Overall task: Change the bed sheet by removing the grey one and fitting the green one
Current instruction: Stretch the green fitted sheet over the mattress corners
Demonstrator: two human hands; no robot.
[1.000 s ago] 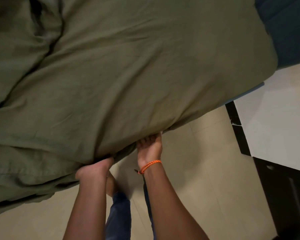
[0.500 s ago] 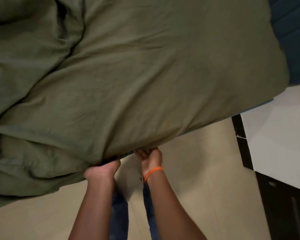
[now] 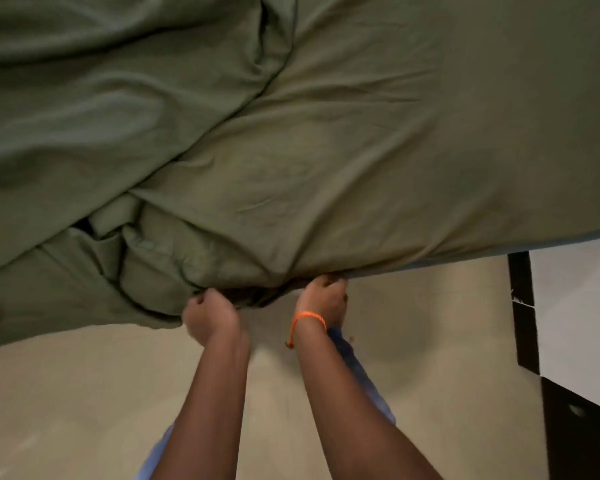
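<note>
Hands at the bed's near edge, seen from the head camera: I see both of them working the hem of the green sheet [image 3: 326,150], which covers the whole bed beyond them and fills the upper part of the view.

My left hand [image 3: 210,315] is curled into a fist just under the sheet's edge, knuckles up, with bunched green fabric gathered at it; it appears to grip that fabric, though the fingers themselves are tucked out of sight. My right hand [image 3: 323,299], with an orange cord bracelet [image 3: 309,318] at the wrist, sits just beside it, fingers curled over and hooked up under the edge where the sheet meets the mattress [image 3: 551,239]; a thin pale strip of that mattress shows beyond the right hand, running off to the right.

Beyond the right hand the sheet lies fairly smooth and taut. Beyond the left hand and off to its side it is loose, piled in deep folds, with a slack flap hanging over the bed's edge toward the floor [image 3: 66,410].

Beige floor lies under both forearms. Blue trouser legs [image 3: 364,368] show between and beneath the arms. Well off to the right of the right hand stands a white panel with a dark frame [image 3: 523,306], and dark furniture [image 3: 582,434] nearer to me.

I cannot see the grey sheet from here.
</note>
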